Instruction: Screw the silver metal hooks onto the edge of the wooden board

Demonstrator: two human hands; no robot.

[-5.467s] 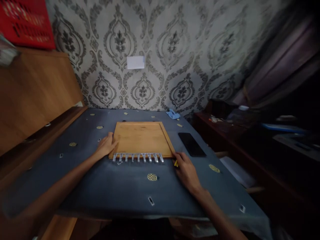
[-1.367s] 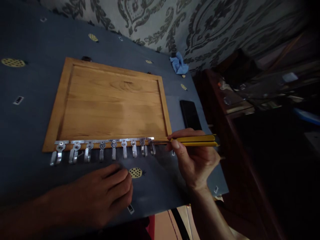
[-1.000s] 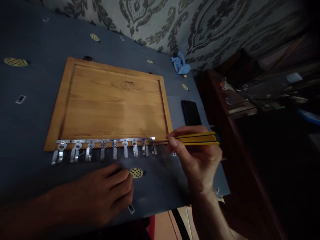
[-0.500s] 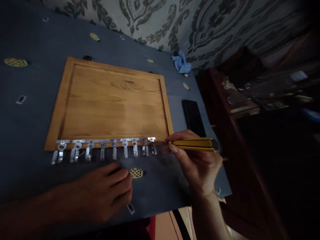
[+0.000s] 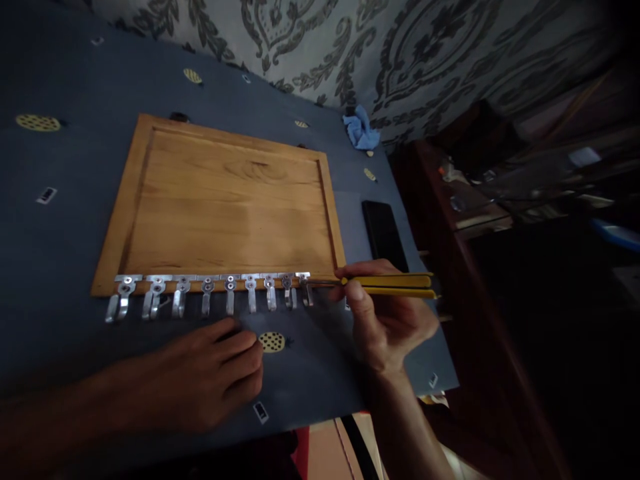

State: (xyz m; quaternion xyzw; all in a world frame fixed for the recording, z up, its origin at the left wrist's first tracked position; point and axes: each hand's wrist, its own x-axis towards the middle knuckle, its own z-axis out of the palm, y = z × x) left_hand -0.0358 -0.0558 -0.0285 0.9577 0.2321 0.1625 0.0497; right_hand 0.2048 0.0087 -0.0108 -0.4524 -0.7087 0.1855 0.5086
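A wooden panel (image 5: 230, 207) with a raised frame lies on the blue tablecloth. Along its near edge runs a row of several silver metal hooks (image 5: 231, 293), which hang past the rim. My right hand (image 5: 385, 327) grips a screwdriver (image 5: 393, 284) with a yellow-and-black handle, thumb on its side. The thin shaft points left and its tip meets the rightmost hook (image 5: 305, 290). My left hand (image 5: 215, 373) rests curled on the cloth just below the hooks. Its fingertips are tucked under, so anything inside is hidden.
A black phone (image 5: 385, 233) lies right of the panel. At the table's far right corner is a crumpled blue cloth (image 5: 361, 129). A patterned wall (image 5: 320, 47) borders the far side. Dark red furniture (image 5: 480, 287) with cluttered items stands to the right.
The view has shifted slightly. My right hand has turned a little about the screwdriver, whose handle shows a different side. The left hand stays nearly still.
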